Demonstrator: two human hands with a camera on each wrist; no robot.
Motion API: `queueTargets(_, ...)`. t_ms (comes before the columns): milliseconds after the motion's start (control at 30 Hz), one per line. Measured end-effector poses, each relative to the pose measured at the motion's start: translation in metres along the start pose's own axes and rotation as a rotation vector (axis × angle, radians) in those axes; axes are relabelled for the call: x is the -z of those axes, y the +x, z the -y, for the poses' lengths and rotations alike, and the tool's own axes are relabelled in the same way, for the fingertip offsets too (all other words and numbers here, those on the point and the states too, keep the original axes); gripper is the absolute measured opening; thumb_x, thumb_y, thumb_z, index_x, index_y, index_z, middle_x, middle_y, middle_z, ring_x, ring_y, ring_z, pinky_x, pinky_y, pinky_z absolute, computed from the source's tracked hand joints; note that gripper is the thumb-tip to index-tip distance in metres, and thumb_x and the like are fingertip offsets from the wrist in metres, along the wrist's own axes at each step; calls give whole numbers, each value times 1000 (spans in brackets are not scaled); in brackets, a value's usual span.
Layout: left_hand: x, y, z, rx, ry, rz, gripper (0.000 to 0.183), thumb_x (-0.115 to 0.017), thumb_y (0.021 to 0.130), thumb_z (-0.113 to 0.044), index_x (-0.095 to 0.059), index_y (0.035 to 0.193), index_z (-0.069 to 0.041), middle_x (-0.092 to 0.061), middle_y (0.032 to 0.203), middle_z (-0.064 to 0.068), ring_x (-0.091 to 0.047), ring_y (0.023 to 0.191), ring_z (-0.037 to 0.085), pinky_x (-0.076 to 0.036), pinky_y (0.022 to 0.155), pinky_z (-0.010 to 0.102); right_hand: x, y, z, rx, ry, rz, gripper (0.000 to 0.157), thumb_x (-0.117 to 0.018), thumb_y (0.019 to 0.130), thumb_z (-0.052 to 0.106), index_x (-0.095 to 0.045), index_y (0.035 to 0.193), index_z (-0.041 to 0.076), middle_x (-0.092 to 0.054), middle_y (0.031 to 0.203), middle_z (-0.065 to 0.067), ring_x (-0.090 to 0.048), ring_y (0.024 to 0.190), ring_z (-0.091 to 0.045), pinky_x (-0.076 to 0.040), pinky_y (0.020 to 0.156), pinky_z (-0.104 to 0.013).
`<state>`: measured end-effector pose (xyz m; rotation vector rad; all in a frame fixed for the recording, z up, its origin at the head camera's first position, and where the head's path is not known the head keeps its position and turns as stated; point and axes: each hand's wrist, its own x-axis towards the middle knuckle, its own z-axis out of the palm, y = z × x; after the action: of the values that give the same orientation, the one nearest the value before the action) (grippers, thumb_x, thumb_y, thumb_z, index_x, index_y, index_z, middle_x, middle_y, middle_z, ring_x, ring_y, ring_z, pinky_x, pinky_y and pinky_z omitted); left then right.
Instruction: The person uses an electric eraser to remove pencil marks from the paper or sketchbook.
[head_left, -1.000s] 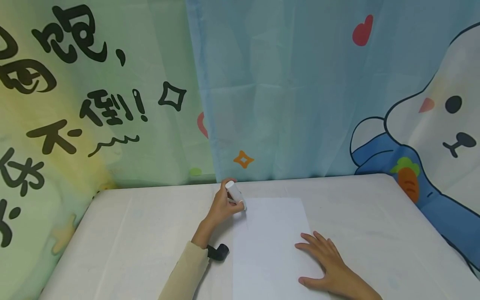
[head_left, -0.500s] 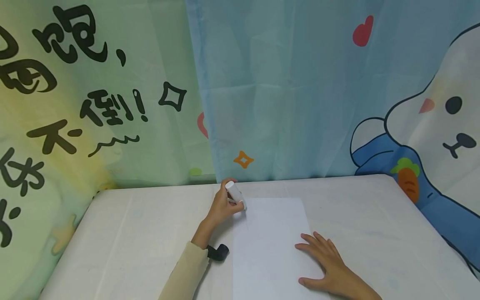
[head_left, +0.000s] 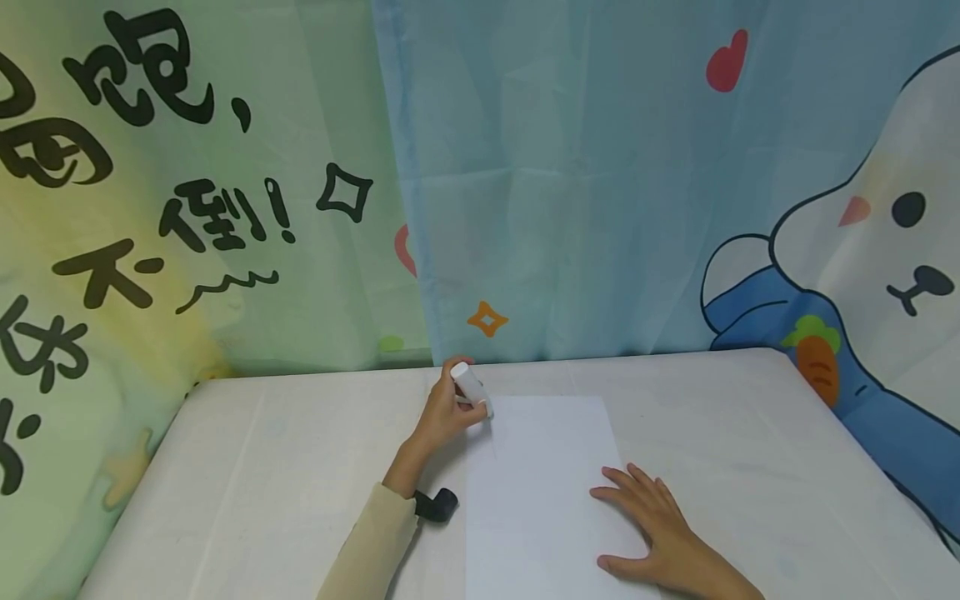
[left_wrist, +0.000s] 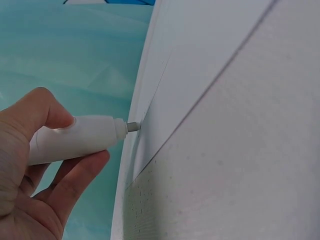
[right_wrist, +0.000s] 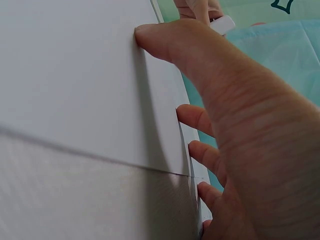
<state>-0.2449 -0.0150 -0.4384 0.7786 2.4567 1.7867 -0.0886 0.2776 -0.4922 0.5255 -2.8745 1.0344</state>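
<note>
A white sheet of paper lies on the table. My left hand pinches a thick white electric eraser between thumb and fingers at the sheet's upper left. Its short grey tip points at the paper, right at the surface in the left wrist view. From the tip, a thin dark line runs along the sheet. My right hand is spread over the paper's right side, holding nothing. In the right wrist view its thumb comes down on the sheet, while the other fingertips sit farther out.
A white cloth covers the table. Behind its far edge hangs a printed curtain with writing and a cartoon animal. A black wrist-worn camera sticks out below the left sleeve.
</note>
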Motion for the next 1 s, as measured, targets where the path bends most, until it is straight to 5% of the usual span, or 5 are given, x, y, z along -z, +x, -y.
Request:
queueTargets(300,0,-1,-2,-4,15,4,60,-63,78,9,-36,132,11,-59,100,26,-62,84,34,-54,68,28,0,-2,1,0,8,-2,66,-79,74,41,-55,131,21,-38,146,-12,-2,144,-6,9,114,-58)
queueTargets(567,1,-1,-1,-6,11,6,60,-64,77,8,-36,131,10,-59,98,25,-62,82,32,-52,67,25,-1,-2,1,-1,19,5,65,-79,75,41,-55,131,21,-38,147,-12,-9,143,-25,9,114,-59)
queueTargets(767,1,-1,-3,-16,23,11,60,-64,77,8,-37,131,9,-58,97,25,-62,81,32,-54,68,28,-1,-1,0,10,9,-2,66,-79,74,41,-55,132,20,-38,147,-12,-5,145,-13,9,114,-59)
queueTargets(1000,0,1,4,-8,36,27,61,-64,78,7,-36,132,11,-58,98,25,-62,80,30,-51,66,23,-1,0,-1,10,-2,0,68,-80,73,41,-54,132,19,-39,147,-15,-8,145,-22,7,113,-62)
